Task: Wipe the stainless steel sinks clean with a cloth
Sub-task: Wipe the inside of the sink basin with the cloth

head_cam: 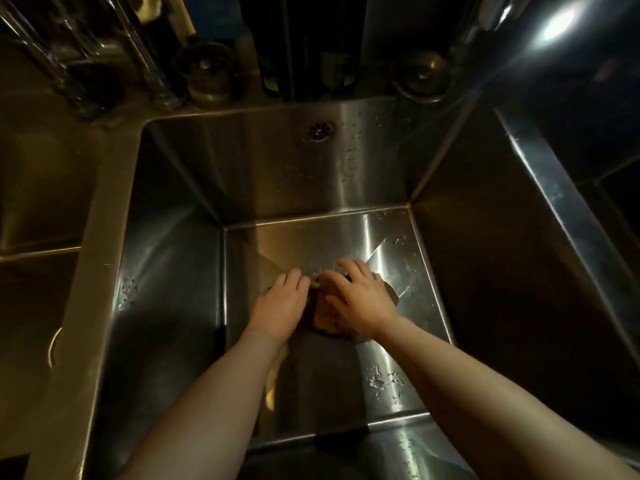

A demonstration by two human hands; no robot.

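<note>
My right grip (362, 299) lies released, fingers spread flat, pressing the brown cloth (325, 318) onto the floor of the middle stainless sink (277, 174). My left grip (280, 306) touches the cloth's left edge, fingers bent; whether it grasps the cloth I cannot tell.

Pretty dim overall, with a warm yellowish cast. One hard light (557, 26) flares up and to the right of the sink (263, 161), throwing streaks. Glare stripes cross the sink floor, and its right wall goes nearly black. The edges bend fisheye-style, and everything behind the sink is smeared soft.
</note>
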